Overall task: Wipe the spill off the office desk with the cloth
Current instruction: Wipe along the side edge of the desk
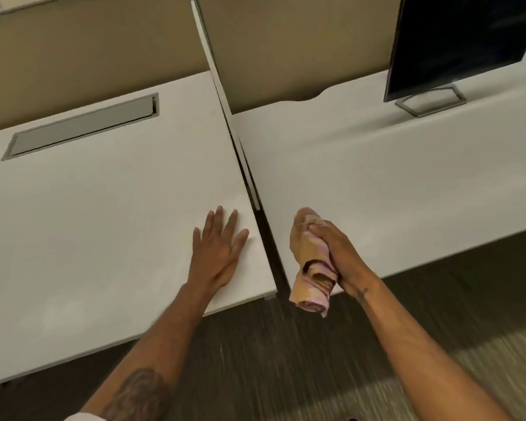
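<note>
Left hand [217, 253] lies flat, fingers spread, on the left tabletop [88, 214] near its front right corner. Right hand [336, 253] has its grip clenched around the bunched cloth [312, 281], which hangs over the front left corner of the right tabletop [377, 183]. A monitor [456, 41] stands at that tabletop's far edge. No spill shows.
</note>
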Demonstrator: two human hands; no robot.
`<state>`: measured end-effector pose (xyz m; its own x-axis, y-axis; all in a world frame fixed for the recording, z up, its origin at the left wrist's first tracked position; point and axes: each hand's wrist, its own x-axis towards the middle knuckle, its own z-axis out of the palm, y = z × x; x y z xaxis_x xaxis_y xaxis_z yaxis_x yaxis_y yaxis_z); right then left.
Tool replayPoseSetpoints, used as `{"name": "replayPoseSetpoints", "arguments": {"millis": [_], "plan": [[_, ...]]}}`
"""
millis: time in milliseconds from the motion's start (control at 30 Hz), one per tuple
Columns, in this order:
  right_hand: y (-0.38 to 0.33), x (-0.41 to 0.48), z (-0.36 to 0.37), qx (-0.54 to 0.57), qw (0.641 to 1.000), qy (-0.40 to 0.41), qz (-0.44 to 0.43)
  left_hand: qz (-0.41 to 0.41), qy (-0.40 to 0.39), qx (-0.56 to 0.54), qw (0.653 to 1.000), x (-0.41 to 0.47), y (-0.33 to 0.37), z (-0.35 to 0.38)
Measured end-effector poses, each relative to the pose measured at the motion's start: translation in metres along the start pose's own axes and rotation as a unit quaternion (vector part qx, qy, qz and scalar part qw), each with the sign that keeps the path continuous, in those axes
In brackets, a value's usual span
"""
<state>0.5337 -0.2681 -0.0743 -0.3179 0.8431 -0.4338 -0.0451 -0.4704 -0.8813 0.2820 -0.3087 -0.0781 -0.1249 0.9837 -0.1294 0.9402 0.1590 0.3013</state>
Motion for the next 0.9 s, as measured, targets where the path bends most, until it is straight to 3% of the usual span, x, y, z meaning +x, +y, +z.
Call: {"name": "replayPoseSetpoints", "arguments": {"millis": [267,500,733,900], "plan": [[0.023,0.043,-0.003,0.128,0.99,-0.057,0.009,-0.012,0.03,0.04,0.999,0.001,0.003,0.011],[0.049,0.072,-0.013,0.294,0.952,-0.083,0.019,-0.015,0.036,0.029,0.999,0.002,0.002,0.012],[0.044,0.105,-0.009,0.13,0.98,-0.145,-0.038,-0.021,0.037,0.019,0.999,0.002,0.001,0.013],[0.027,0.127,0.012,0.012,0.981,-0.176,-0.078,-0.032,0.04,0.009,0.999,0.002,0.007,0.012]]}}
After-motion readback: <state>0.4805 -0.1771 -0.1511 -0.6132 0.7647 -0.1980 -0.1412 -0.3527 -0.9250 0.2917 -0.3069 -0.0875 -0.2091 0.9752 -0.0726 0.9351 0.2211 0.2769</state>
